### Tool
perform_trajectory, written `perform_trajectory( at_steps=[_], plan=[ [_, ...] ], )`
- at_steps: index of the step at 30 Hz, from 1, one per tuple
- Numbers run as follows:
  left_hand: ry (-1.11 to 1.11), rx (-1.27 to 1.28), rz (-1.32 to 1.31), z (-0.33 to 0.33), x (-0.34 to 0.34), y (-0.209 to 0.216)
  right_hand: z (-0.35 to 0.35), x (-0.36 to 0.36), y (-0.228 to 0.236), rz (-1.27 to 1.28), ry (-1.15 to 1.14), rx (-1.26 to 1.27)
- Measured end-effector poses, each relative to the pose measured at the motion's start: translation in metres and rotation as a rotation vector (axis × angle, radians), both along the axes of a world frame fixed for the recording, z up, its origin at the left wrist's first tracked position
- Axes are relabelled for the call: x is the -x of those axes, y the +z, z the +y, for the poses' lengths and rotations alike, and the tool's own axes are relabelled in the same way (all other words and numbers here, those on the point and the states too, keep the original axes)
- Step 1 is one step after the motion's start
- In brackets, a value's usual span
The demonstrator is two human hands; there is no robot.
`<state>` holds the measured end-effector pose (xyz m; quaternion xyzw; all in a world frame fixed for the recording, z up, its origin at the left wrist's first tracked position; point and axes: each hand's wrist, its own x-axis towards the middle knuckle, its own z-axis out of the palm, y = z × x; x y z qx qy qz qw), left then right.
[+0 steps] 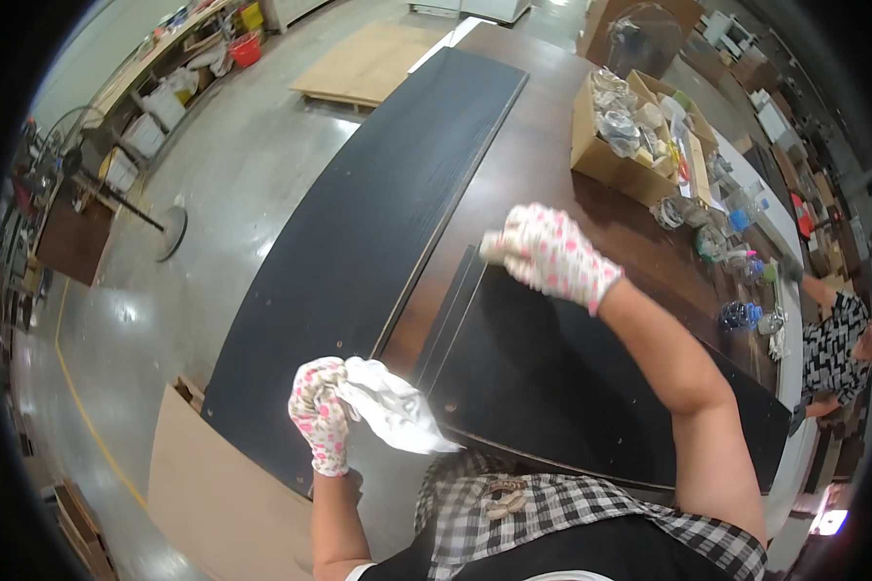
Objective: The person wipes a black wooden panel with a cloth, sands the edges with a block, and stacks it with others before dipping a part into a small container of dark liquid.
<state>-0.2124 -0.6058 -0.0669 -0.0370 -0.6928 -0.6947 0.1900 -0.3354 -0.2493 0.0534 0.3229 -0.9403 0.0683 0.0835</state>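
Left hand (320,416) clenched on a white rag (389,407) at 6 o'clock; right hand (549,254) fingers closed over the far corner of the smaller black panel (552,387). Judged step: steadying panel for wiping. Next calls for bringing rag toward 3 o'clock onto its face

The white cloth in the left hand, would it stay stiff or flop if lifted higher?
The white cloth is probably floppy: it bunches and creases where the left hand grips it. Likely light, since its free end droops loosely. Unlikely to slip from the gloved grip.
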Motion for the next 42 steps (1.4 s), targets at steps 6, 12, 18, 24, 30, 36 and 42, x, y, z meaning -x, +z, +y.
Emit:
perform_trajectory(
  at_steps=[6, 12, 18, 24, 30, 36, 42],
  plan=[
    [-0.386, 0.379, 0.115, 0.043, 0.035, 0.058, 0.032, 0.017, -0.011, -0.018, -0.260, 0.379],
    [-0.776, 0.721, 0.407, 0.120, 0.065, 0.099, 0.043, -0.040, -0.026, -0.108, -0.585, 0.290],
    [-0.955, 0.961, 0.348, 0.151, 0.070, 0.092, 0.047, -0.068, -0.019, 0.111, -0.662, 0.418],
    [-1.008, 1.145, 0.279, 0.168, 0.069, 0.102, 0.019, -0.044, -0.037, 0.061, -0.642, 0.387],
    [-1.026, 0.944, 0.257, 0.158, 0.079, 0.101, 0.145, -0.169, -0.030, 0.024, -1.240, 0.392],
    [-1.074, 0.558, 0.087, 0.192, 0.093, 0.126, 0.082, -0.113, -0.030, 0.104, -0.816, 0.335],
    [-1.062, 0.914, 0.296, 0.214, 0.079, 0.120, 0.194, -0.210, -0.009, -0.025, -1.224, 0.035]
  ],
)
